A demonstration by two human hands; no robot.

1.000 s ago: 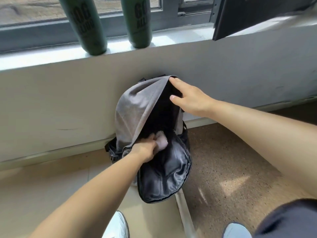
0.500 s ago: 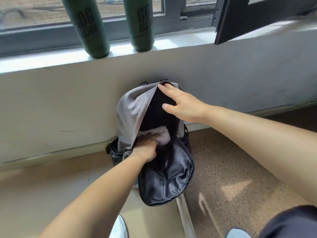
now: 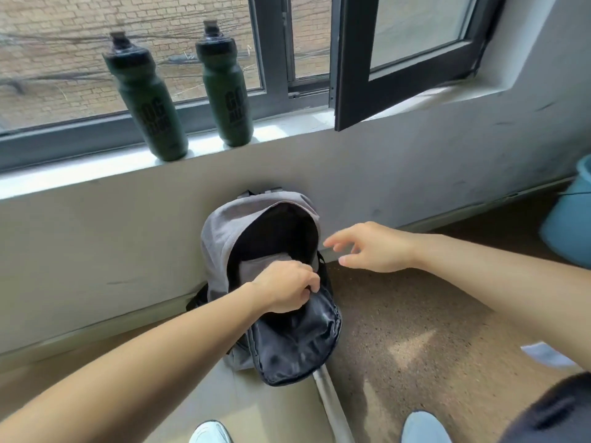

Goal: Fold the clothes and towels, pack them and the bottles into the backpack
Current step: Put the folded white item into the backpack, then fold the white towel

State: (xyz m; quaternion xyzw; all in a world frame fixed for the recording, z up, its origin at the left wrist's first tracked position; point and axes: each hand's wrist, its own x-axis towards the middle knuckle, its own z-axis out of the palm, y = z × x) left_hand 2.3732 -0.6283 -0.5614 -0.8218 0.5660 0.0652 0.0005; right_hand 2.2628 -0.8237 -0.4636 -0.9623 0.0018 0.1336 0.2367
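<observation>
A grey backpack [image 3: 220, 231] leans upright against the wall under the window sill, its main compartment unzipped and the black-lined front panel [image 3: 294, 346] hanging forward. A folded pale grey cloth [image 3: 262, 265] lies inside the opening. My left hand [image 3: 284, 289] is at the mouth of the bag, in front of the cloth, with its fingers curled on the top edge of the front panel. My right hand [image 3: 374, 247] hovers just right of the bag, fingers apart and holding nothing. Two dark green bottles [image 3: 150, 113] [image 3: 228, 97] stand upright on the sill above.
An open window sash [image 3: 399, 59] juts into the room above and right of the bag. A blue bucket [image 3: 569, 225] stands on the floor at the far right. My shoes [image 3: 209, 433] [image 3: 422, 428] are at the bottom edge. A metal floor strip [image 3: 332, 407] runs forward from the bag.
My right hand has let go of the backpack's top flap and moved right, now open in the air. My left hand has drawn back from pressing the cloth to the front panel's edge.
</observation>
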